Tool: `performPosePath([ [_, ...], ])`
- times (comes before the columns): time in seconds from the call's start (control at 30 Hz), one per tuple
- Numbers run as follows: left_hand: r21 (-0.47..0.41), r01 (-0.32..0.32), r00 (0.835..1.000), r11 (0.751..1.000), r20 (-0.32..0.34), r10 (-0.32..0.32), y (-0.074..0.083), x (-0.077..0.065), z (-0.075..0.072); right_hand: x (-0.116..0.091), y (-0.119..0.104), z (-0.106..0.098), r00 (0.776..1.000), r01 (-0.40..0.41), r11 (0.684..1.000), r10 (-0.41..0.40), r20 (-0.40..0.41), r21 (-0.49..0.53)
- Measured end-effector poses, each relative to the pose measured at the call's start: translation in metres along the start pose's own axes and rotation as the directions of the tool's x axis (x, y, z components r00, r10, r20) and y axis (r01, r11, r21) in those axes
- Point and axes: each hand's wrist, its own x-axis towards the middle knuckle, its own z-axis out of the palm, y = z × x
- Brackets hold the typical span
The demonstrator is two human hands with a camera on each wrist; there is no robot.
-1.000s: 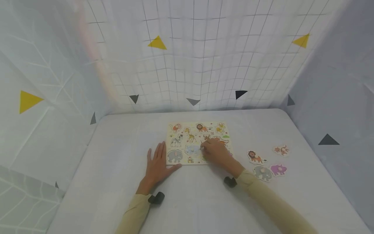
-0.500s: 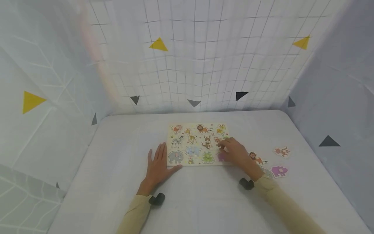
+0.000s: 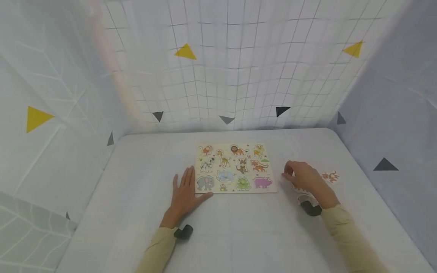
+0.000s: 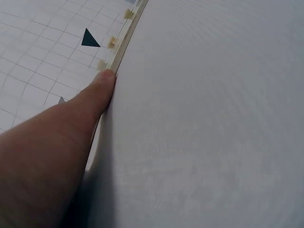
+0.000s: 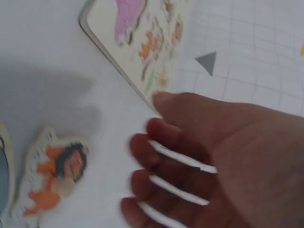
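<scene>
A flat puzzle board [image 3: 252, 191] with animal pictures lies mid-table. My left hand [image 3: 183, 195] rests along its left edge, fingers straight, thumb at the lower corner; in the left wrist view the thumb [image 4: 90, 92] touches the board's edge, beyond which small knobs [image 4: 112, 42] stick up. To the right of the board, my right hand [image 3: 304, 177] hovers with loosely bent fingers and nothing between them. Below it lies a loose lion piece [image 5: 47, 178], with part of a grey piece [image 5: 4, 175] beside it. A small orange-brown animal piece [image 3: 331, 176] lies farther right.
White cloth covers the table [image 3: 239, 235]. A gridded white curtain [image 3: 239, 76] hangs behind it, with more sheets at both sides. Each wrist carries a dark camera, such as the left one [image 3: 183, 232]. My right hand and forearm cover some loose pieces.
My right hand has left the blue animal on the board, passed over its right side and moved right above the loose pieces. The left hand stays in place.
</scene>
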Motion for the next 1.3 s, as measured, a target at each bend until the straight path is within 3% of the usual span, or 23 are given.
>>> performPosePath([
  [0.1,0.001,0.003,1.0,1.0,0.002,-0.003,0.0,0.0,0.0,-0.008,0.008,-0.008,0.991,-0.052,0.998,0.058,0.12,-0.046],
  [0.23,0.005,0.005,1.0,1.0,0.002,-0.005,0.0,0.0,-0.001,-0.018,0.015,-0.013,0.971,-0.087,0.986,0.116,0.207,-0.144],
  [0.37,0.003,0.009,1.0,1.0,-0.001,-0.009,0.001,0.0,-0.001,-0.03,0.017,-0.014,0.964,-0.128,0.969,0.171,0.204,-0.21],
  [0.6,0.0,0.008,1.0,1.0,-0.008,-0.008,0.0,0.0,0.002,-0.042,0.013,-0.012,0.957,-0.199,0.951,0.24,0.16,-0.238],
  [0.87,0.006,-0.003,1.0,1.0,-0.012,0.003,-0.001,0.001,0.003,-0.034,0.01,-0.006,0.941,-0.149,0.961,0.21,0.266,-0.232],
  [1.0,0.013,0.0,1.0,1.0,-0.015,0.0,-0.001,0.002,0.002,-0.029,0.009,-0.003,0.948,-0.088,0.966,0.156,0.278,-0.241],
  [1.3,0.021,0.001,1.0,1.0,-0.016,-0.001,-0.002,0.002,0.004,-0.025,0.006,-0.005,0.936,-0.141,0.968,0.199,0.29,-0.207],
])
